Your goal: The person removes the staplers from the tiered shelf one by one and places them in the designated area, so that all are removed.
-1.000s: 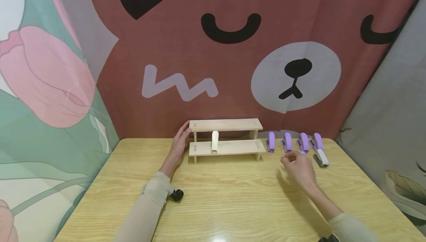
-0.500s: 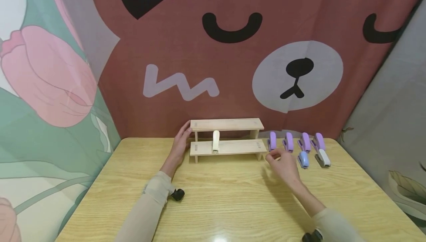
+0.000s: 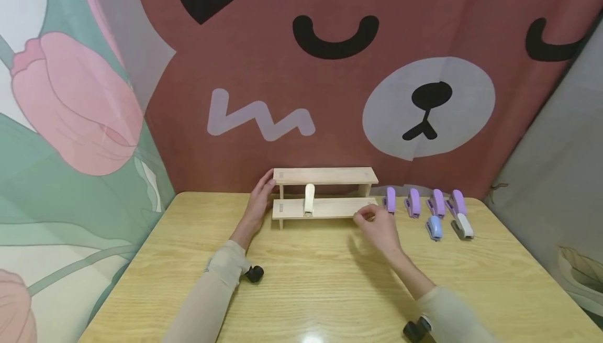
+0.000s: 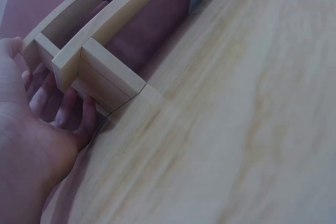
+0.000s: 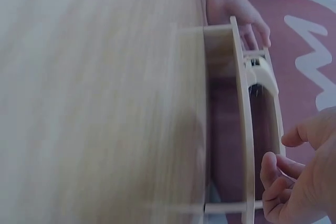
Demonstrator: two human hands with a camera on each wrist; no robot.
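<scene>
A two-step wooden rack (image 3: 325, 175) stands at the back of the table. A cream stapler (image 3: 309, 200) sits on its lower step, left of the middle. My left hand (image 3: 256, 204) holds the rack's left end; in the left wrist view, its bent fingers (image 4: 64, 107) lie along the outer side of the end supports. My right hand (image 3: 379, 228) hovers over the right end of the lower step, fingers loosely bent. From the right wrist, a gap shows between thumb and fingertips (image 5: 269, 162), with nothing in it.
Right of the rack, several purple staplers (image 3: 413, 203) stand in a row. Before them lie a light blue stapler (image 3: 434, 228) and a white and grey one (image 3: 464, 226). Behind the wooden table (image 3: 301, 275) hangs a cloth printed with a bear.
My right hand has moved left, from in front of the purple staplers to the rack's lower step, uncovering the light blue stapler. My left hand stays at the rack's end.
</scene>
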